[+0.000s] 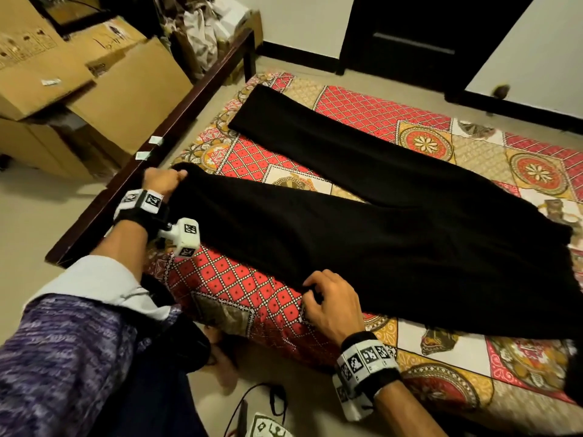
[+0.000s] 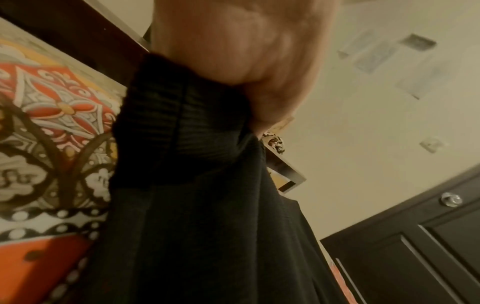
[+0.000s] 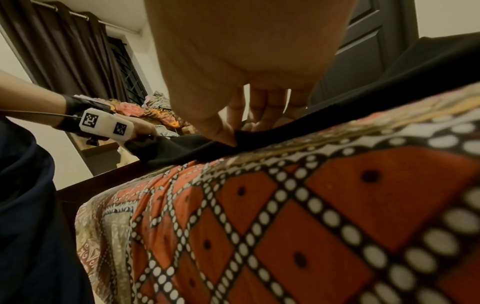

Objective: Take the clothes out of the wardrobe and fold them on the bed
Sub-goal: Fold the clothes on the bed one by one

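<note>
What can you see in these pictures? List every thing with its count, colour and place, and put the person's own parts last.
black trousers: one, black, spread flat on the bedspread, legs apart.
bedspread: one, red, yellow and white pattern, covering the bed.
bed frame: one, dark wood, along the bed's left side.
cardboard boxes: several, brown, stacked left of the bed.
door: one, dark, far wall.
left hand: grips one trouser leg's end.
right hand: fingers pinch the same leg's near edge.
</note>
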Motion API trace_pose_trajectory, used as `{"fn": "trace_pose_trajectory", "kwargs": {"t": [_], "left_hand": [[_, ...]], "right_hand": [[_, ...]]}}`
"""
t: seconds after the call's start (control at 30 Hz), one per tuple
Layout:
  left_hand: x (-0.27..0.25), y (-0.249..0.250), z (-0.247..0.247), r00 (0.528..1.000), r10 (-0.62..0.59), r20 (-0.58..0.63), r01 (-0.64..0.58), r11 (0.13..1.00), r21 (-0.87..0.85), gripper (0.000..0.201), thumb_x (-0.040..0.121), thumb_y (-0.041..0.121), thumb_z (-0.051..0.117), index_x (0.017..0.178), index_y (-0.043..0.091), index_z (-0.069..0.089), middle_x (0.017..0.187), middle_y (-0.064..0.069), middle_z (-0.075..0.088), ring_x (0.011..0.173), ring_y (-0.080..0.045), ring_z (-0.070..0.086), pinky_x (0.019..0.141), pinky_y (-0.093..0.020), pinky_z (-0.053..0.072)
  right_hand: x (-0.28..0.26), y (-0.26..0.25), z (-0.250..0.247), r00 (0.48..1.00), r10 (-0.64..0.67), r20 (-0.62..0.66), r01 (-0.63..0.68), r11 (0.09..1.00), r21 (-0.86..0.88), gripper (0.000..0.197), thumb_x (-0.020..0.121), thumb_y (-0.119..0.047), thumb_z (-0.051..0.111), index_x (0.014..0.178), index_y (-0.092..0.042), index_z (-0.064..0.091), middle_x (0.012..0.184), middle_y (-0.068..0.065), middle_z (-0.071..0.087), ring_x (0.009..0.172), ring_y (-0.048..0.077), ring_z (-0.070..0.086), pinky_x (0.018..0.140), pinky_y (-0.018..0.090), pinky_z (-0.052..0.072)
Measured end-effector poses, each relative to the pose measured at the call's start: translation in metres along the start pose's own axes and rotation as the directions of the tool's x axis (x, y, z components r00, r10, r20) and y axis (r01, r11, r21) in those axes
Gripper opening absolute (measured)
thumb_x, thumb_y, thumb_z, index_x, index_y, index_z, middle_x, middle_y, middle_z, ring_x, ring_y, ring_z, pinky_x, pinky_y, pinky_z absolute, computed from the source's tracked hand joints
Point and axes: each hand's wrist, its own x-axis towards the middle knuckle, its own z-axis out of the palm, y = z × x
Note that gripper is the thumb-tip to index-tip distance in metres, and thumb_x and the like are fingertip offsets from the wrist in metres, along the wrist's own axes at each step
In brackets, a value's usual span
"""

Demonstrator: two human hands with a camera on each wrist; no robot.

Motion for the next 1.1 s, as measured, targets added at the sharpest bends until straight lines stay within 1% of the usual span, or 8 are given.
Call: {"fn": "trace_pose_trajectory", "kwargs": {"t": [0.1,0.33,0.5,0.57,0.67,0.87,1.03,1.1], "left_hand": [[0.017,-0.013,-0.012,0.997,0.021,-0.08,-0.015,0.998,0.067,0.048,0.094,0.025,0.069,0.13,-0.005,0.06,0.135,-0.021,0.062,0.125,-0.035,0.058,0.1,-0.037,0.045],[0.031,-0.02,-0.011,0.995,-0.074,0.061,0.061,0.979,0.193,0.059,0.098,0.02,0.062,0.143,-0.013,0.043,0.143,-0.027,0.052,0.128,-0.041,0.053,0.103,-0.043,0.042],[0.073,-0.044,-0.01,0.858,-0.213,0.467,0.134,0.971,0.197,0.095,0.063,0.04,0.09,0.137,-0.008,0.055,0.091,-0.019,0.073,0.071,-0.034,0.071,0.073,-0.041,0.056],[0.06,-0.039,-0.016,0.879,-0.204,0.432,0.112,0.967,0.229,0.107,0.053,0.038,0.097,0.138,-0.008,0.052,0.116,-0.018,0.068,0.099,-0.04,0.069,0.09,-0.048,0.055],[0.028,-0.025,-0.03,0.976,-0.117,0.185,0.067,0.964,0.258,0.072,0.087,0.019,0.077,0.143,-0.011,0.043,0.125,-0.018,0.057,0.116,-0.037,0.059,0.095,-0.04,0.046],[0.025,-0.038,-0.033,0.986,-0.072,0.15,0.018,0.943,0.333,0.035,0.094,0.006,0.064,0.122,-0.016,0.061,0.123,-0.028,0.063,0.112,-0.041,0.06,0.089,-0.043,0.044],[0.052,-0.038,-0.028,0.954,-0.132,0.269,0.113,0.99,0.085,0.114,0.041,0.057,0.088,0.136,0.004,0.056,0.124,-0.016,0.068,0.106,-0.037,0.068,0.099,-0.048,0.053],[0.067,-0.041,-0.023,0.962,-0.127,0.243,0.134,0.991,-0.013,0.121,0.043,0.061,0.089,0.143,0.005,0.05,0.129,-0.017,0.065,0.109,-0.038,0.067,0.099,-0.05,0.054]], "right_hand": [[-0.005,0.002,0.003,0.998,-0.046,0.043,0.047,0.999,-0.011,0.013,0.087,-0.033,0.058,0.099,-0.031,0.064,0.087,-0.017,0.055,0.081,0.004,0.052,0.079,0.027,0.046],[-0.002,-0.002,0.009,0.998,-0.025,0.058,0.029,0.997,-0.073,0.024,0.083,-0.038,0.058,0.107,-0.033,0.061,0.09,-0.017,0.049,0.081,0.005,0.049,0.081,0.029,0.045],[-0.001,-0.013,0.016,0.999,-0.03,0.028,0.032,0.997,-0.065,0.033,0.088,-0.041,0.058,0.119,-0.032,0.065,0.099,-0.012,0.053,0.091,0.008,0.053,0.083,0.027,0.045],[0.002,-0.022,0.02,0.998,-0.051,0.033,0.053,0.997,-0.05,0.029,0.089,-0.037,0.059,0.116,-0.031,0.068,0.099,-0.011,0.055,0.092,0.009,0.054,0.082,0.027,0.045],[0.006,-0.033,0.023,0.996,-0.079,0.04,0.079,0.997,0.002,0.018,0.087,-0.032,0.06,0.101,-0.03,0.07,0.092,-0.014,0.056,0.087,0.005,0.053,0.078,0.023,0.043],[0.01,-0.036,0.023,0.992,-0.061,0.112,0.066,0.997,-0.044,0.024,0.083,-0.039,0.059,0.105,-0.031,0.064,0.092,-0.015,0.053,0.087,0.007,0.052,0.079,0.026,0.044],[0.029,-0.067,0.034,0.981,-0.108,0.163,0.119,0.991,-0.058,0.055,0.085,-0.044,0.062,0.139,-0.031,0.056,0.115,-0.005,0.056,0.106,0.016,0.056,0.093,0.033,0.049],[0.038,-0.084,0.043,0.977,-0.135,0.167,0.149,0.986,-0.07,0.049,0.088,-0.041,0.063,0.136,-0.031,0.061,0.115,-0.002,0.057,0.106,0.02,0.057,0.092,0.035,0.048]]}}
